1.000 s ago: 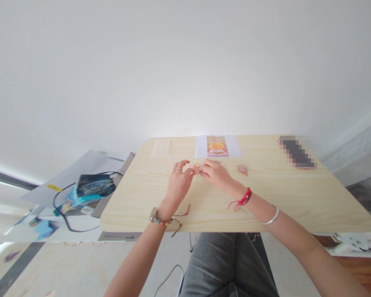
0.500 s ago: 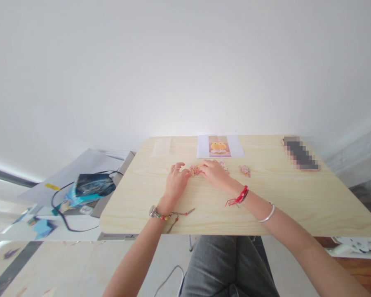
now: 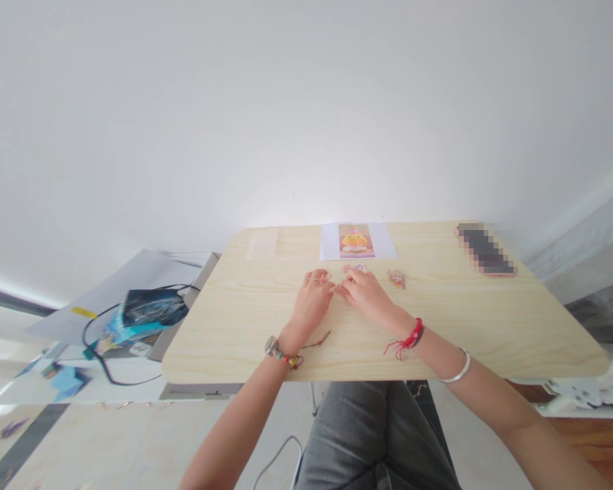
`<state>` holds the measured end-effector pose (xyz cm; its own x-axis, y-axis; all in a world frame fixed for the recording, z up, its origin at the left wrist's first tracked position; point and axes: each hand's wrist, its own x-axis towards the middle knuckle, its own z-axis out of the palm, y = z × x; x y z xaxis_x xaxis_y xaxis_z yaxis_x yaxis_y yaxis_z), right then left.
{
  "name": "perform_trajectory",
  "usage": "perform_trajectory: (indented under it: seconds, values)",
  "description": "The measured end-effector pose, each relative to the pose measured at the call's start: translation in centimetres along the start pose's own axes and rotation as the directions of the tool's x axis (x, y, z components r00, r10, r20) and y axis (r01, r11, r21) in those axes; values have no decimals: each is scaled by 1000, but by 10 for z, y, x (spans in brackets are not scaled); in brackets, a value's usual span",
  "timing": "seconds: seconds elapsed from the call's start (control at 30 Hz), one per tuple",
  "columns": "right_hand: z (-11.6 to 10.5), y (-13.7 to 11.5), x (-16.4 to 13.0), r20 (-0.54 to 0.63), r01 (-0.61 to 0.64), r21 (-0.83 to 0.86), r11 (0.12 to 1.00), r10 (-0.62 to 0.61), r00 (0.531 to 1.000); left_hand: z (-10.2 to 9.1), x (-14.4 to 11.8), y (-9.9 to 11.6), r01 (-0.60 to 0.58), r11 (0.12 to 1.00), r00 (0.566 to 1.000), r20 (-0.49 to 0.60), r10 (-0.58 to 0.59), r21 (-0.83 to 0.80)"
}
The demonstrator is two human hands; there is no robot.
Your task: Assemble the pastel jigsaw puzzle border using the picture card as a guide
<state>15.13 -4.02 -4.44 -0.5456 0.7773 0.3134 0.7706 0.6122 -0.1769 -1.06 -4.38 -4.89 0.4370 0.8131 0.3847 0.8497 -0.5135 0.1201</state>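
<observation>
Your left hand and right hand: fingers curled at small pinkish pieces, nearer you than printed sheet; whether either grips one, cannot tell. Two more irregular piles: back pile just before sheet, side pile near its right corner. Under sheet, wood-grain table. Left of sheet, one translucent film; well right, one flat phone. Far left, blue items heaped; whether boxed, unclear.

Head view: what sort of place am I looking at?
Probably a room in a home, perhaps a study corner: a pale table stands by a white wall, with a cluttered white surface alongside.
</observation>
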Motion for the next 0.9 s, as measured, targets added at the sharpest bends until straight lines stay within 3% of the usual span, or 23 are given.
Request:
perform_trajectory:
  seconds: [0.13,0.4,0.57,0.7,0.9]
  values:
    - [0,1,10,46,-29,-43,999,31,998,4,13,-1,-66,997,996,57,64,32]
    - [-1,4,15,61,50,-78,996,-45,997,-2,13,-3,-111,994,994,17,111,3]
    - [-5,4,9,-13,133,-58,989,-134,991,-13,1,-1,-110,994,989,-98,108,-22]
    - [-12,0,1,-102,176,-29,984,-178,979,-24,-9,3,-111,993,986,-129,105,-40]
    - [-24,-1,-19,-158,136,-7,991,-136,978,-28,-8,18,-160,986,979,-140,151,-56]
